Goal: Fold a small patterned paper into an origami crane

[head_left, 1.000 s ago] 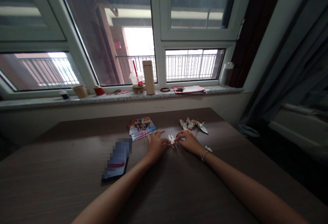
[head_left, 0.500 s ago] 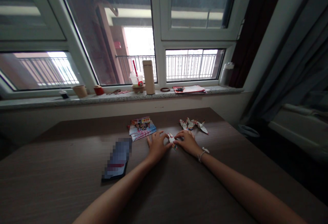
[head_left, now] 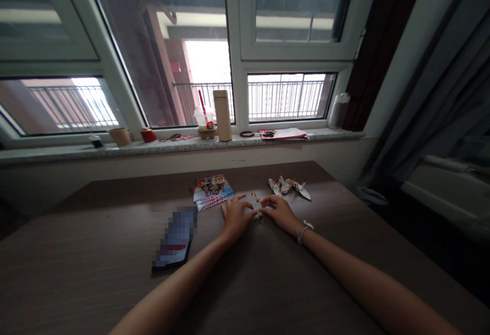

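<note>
A small piece of folded patterned paper (head_left: 256, 204), white with red and blue marks, is between my hands over the brown table (head_left: 95, 233). From its left side my left hand (head_left: 236, 216) pinches it between thumb and finger. My right hand (head_left: 281, 213), with a bracelet at the wrist, grips it from the right. The fingertips partly hide the paper's lower part. Several folded paper cranes (head_left: 289, 187) lie behind my right hand. Colourful printed packets (head_left: 212, 191) lie behind and left of my left hand.
A phone (head_left: 176, 238), partly pixelated, lies left of my left forearm. On the stone windowsill (head_left: 184, 144) stand a tan bottle (head_left: 222, 115), a plastic cup with a red straw (head_left: 203, 116), and a paper cup (head_left: 120, 136). Scissors (head_left: 268, 134) lie on papers there.
The folded paper's upper part now stands up higher and spreads more between my fingers. My left hand has shifted slightly to the right.
</note>
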Available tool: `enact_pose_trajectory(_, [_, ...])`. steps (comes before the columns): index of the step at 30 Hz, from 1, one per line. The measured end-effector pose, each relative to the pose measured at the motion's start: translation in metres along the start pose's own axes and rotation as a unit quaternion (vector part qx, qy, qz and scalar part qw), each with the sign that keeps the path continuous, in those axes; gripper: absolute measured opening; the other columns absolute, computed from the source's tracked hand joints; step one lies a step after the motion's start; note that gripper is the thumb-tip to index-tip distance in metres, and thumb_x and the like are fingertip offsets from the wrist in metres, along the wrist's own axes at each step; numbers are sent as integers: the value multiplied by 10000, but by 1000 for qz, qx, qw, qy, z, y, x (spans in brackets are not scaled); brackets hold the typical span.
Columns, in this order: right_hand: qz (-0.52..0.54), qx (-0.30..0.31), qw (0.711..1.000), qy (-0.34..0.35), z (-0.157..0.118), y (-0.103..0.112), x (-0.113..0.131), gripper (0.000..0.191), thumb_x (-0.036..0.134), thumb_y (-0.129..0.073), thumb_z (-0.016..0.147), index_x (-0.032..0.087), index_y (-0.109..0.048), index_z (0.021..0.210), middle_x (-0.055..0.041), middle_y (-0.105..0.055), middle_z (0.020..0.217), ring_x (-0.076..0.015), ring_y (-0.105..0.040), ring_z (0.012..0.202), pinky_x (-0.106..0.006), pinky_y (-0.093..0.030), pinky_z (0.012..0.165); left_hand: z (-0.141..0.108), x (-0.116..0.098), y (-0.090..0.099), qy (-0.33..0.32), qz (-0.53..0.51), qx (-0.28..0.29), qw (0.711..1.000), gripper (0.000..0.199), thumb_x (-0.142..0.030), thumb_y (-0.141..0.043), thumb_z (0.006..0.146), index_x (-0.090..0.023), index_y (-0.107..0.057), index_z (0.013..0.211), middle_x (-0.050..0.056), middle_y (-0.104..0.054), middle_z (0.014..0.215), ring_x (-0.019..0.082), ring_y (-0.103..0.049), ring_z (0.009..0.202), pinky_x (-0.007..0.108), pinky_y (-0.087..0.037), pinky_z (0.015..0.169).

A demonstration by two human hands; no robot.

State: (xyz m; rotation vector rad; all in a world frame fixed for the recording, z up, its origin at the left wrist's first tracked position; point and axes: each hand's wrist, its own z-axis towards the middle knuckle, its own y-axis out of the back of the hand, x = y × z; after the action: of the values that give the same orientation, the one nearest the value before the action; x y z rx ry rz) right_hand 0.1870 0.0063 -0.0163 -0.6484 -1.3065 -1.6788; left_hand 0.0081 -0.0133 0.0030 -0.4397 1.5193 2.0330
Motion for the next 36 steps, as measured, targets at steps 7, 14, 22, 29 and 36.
enact_pose_trajectory(7, [93, -21, 995, -4, -1, -2, 2, 267, 307, -717, 685, 155, -672, 901, -50, -711, 818, -204, -673, 822, -355, -471, 863, 4, -1, 1, 34, -21, -11, 999, 119, -350, -657, 799, -280, -743, 839, 25, -582, 1287, 265, -430, 1245, 496, -261, 1086])
enact_pose_trajectory(14, [14, -25, 1000, 2, -3, 2, 8, 237, 303, -695, 714, 188, -720, 919, -54, -739, 808, -262, -601, 1092, -438, -348, 1013, 4, -2, 1, 29, -16, 0, 999, 92, -336, -673, 779, -269, -736, 775, 7, -580, 1307, 265, -394, 1270, 494, -250, 1093])
enact_pose_trajectory(22, [-32, -16, 999, -4, -4, 3, 13, 220, 297, -684, 730, 226, -733, 932, -55, -736, 923, -254, -561, 1149, -444, -293, 1043, 2, -3, 1, 16, -21, -10, 1000, 97, -327, -669, 787, -255, -712, 738, 4, -573, 1312, 265, -371, 1291, 504, -236, 1098])
enact_pose_trajectory(29, [-45, -4, 999, -6, -4, 3, 14, 262, 305, -674, 746, 237, -719, 995, -41, -727, 927, -243, -543, 1146, -446, -249, 1062, 0, -7, 4, 15, -27, -13, 999, 83, -302, -684, 773, -244, -700, 716, 4, -567, 1311, 266, -379, 1283, 509, -237, 1098])
enact_pose_trajectory(36, [-64, 11, 998, 0, -4, 0, 8, 197, 367, -674, 764, 248, -737, 908, -42, -692, 1042, -251, -467, 1171, -445, -213, 1070, 1, -4, 1, 5, -33, -27, 999, 68, -283, -697, 756, -237, -695, 706, 9, -567, 1301, 261, -386, 1271, 495, -249, 1090])
